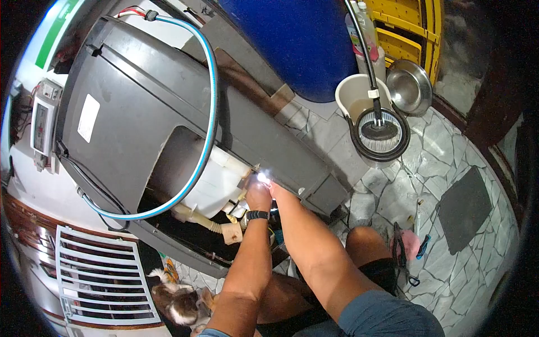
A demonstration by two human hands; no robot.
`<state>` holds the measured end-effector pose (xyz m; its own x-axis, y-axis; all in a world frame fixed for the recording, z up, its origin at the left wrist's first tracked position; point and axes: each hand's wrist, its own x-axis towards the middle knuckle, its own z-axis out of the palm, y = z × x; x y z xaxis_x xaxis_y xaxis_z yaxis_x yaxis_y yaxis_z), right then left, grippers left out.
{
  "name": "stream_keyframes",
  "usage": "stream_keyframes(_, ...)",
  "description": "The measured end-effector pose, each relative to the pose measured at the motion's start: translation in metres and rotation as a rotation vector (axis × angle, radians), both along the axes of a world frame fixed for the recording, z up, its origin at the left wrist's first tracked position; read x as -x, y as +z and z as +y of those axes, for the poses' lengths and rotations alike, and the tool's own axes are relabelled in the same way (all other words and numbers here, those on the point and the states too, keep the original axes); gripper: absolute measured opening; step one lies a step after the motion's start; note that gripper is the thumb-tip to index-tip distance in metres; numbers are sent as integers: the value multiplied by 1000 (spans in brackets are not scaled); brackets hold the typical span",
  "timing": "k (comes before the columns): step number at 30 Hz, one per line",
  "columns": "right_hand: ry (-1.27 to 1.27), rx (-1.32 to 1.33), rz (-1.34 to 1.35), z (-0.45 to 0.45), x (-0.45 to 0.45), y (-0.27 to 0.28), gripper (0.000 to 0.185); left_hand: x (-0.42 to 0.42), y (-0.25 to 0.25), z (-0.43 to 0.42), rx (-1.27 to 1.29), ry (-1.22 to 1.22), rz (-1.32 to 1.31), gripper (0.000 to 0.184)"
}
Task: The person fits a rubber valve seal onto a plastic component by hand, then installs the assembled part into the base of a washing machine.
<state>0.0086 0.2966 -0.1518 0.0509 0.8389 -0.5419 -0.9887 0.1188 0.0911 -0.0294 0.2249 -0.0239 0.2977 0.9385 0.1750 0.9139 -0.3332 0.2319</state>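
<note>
A grey washing machine takes up the left and middle of the view, lying over near the tiled floor, its long axis slanting from upper left to lower right and its large cut-out facing the camera; which end is its top, I cannot tell. A blue plastic drum is just beyond it. Both forearms reach forward and converge at the near edge of the machine, the left coming up almost straight, the right slanting in from lower right. A blue hose with a white stripe loops over the casing, and a white tub shows inside the cut-out. The left hand and right hand are close together beside the tub, fingers largely hidden and glared out; whether either grasps anything, I cannot tell. A white label sits on the panel, its print too small to read. A black wristband circles the left wrist, and a bright light shines at the hands.
</note>
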Motion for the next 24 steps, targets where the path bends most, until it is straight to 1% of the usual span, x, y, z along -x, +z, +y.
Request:
stream_keyframes(2,11,-13,-6,1,1,2,25,1,1,0,29,4,-15,26)
stream_keyframes(5,35,-48,-7,5,2,2,27,1,2,1,-6,-33,0,26)
stream_keyframes(7,56,-72,-14,8,2,2,27,-1,7,-1,79,63,66,26)
stream_keyframes(8,64,-87,-17,9,2,2,28,-1,10,-2,79,63,66,26)
stream_keyframes(10,85,-94,-45,7,1,2,29,-2,16,-6,75,-24,37,30)
stream_keyframes(11,93,-90,-68,5,1,1,29,-1,20,-9,80,-21,31,30)
stream_keyframes(13,96,-63,-127,-2,-2,4,30,-3,46,-16,262,-113,92,33)
stream_keyframes(14,95,-32,-178,-10,-4,3,30,7,36,-11,234,-179,83,36)
stream_keyframes(15,99,-3,-244,-17,-6,3,31,12,37,-15,240,-163,74,36)
stream_keyframes(16,123,10,-313,-24,-9,5,31,17,42,-21,126,-296,41,38)
stream_keyframes(17,162,15,-379,-29,-12,9,31,22,48,-26,119,-382,-20,38)
stream_keyframes(18,273,-30,-480,-33,-18,15,32,25,57,-32,115,-470,-78,39)
stream_keyframes(19,292,-32,-491,-38,-22,33,32,28,73,-44,112,-451,-90,39)
stream_keyframes(21,501,60,-603,-54,-27,68,23,38,98,-71,364,-287,17,31)
stream_keyframes(22,475,92,-565,-54,-27,72,18,54,94,-77,281,-257,21,25)
stream_keyframes(23,483,91,-567,-55,-25,76,18,65,91,-77,282,-250,19,25)
stream_keyframes(24,462,40,-560,-58,-25,79,22,73,90,-78,291,-54,9,25)
